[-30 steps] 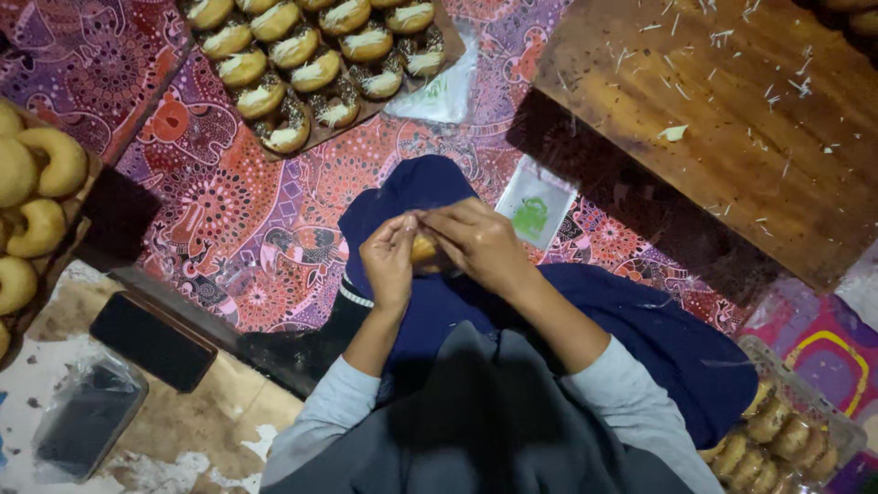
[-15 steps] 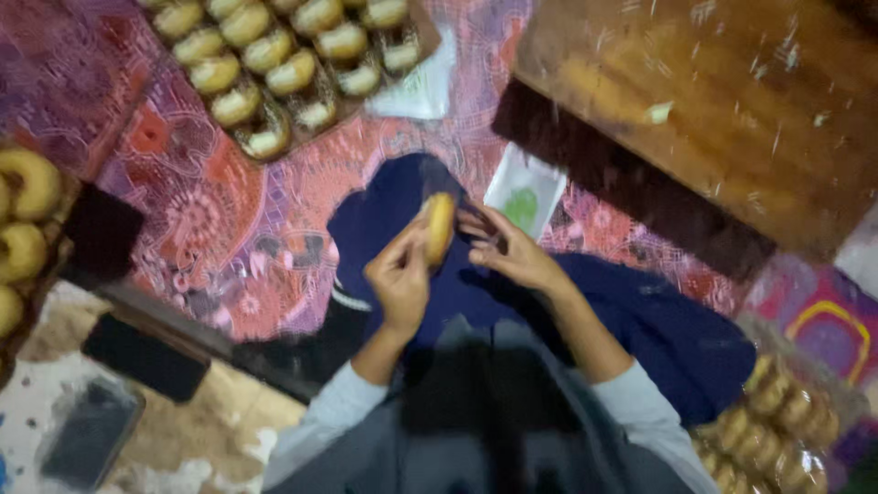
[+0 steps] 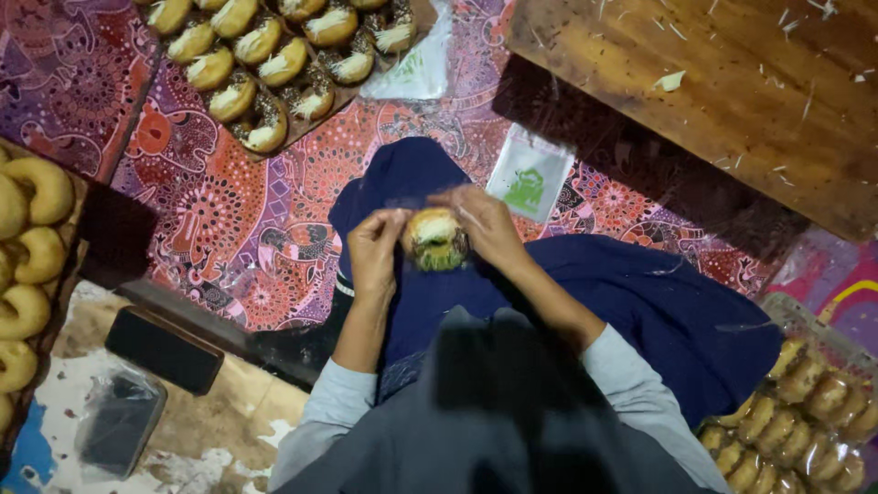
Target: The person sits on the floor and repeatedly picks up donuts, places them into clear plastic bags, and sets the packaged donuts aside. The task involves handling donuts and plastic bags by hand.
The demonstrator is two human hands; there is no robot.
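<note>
Both my hands hold one topped donut (image 3: 435, 238) above my lap, which is covered in dark blue cloth. My left hand (image 3: 375, 252) grips its left side and my right hand (image 3: 485, 227) its right side. A thin clear plastic wrapper seems to surround the donut. The donut shows a pale topping and a green lower edge.
A tray of topped donuts (image 3: 274, 64) lies at the top left on the patterned cloth (image 3: 229, 210). Plain donuts (image 3: 27, 247) sit at the left edge. Wrapped donuts (image 3: 805, 412) fill a tray at bottom right. A wooden table (image 3: 722, 91), small clear bags (image 3: 529, 174) and a dark phone (image 3: 163, 349) are nearby.
The donut has turned from edge-on in my left hand to facing up between both hands. My right hand has closed onto it.
</note>
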